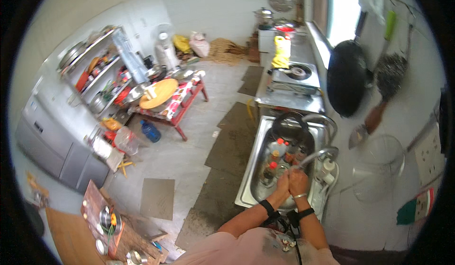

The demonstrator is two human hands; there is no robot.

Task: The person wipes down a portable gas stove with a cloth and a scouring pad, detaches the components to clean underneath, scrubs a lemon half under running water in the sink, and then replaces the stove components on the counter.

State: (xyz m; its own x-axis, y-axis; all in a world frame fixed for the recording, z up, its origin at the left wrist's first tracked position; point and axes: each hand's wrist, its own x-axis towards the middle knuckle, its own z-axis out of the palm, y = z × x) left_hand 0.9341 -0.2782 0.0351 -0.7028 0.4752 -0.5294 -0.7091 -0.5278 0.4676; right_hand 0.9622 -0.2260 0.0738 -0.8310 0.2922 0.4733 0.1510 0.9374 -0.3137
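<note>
My left hand (283, 184) and my right hand (298, 181) are close together over the stainless steel sink (247, 179), below the spout of the curved faucet (316, 154). Whether either one holds something is too blurred to tell. Several bottles stand in the basin just beyond them, among them a bottle with a red cap (273, 165) nearest my left hand. A dark round pan (289, 122) leans at the far end of the sink. Black straps are around both wrists, and a bracelet is on my right wrist.
Beyond the sink is a gas stove (295, 73) with a yellow container (282, 50) beside it. A black wok (346, 78) hangs on the right wall. A soap pump bottle (327, 167) stands at the sink's right rim. A red-legged table (177, 105) is across the floor.
</note>
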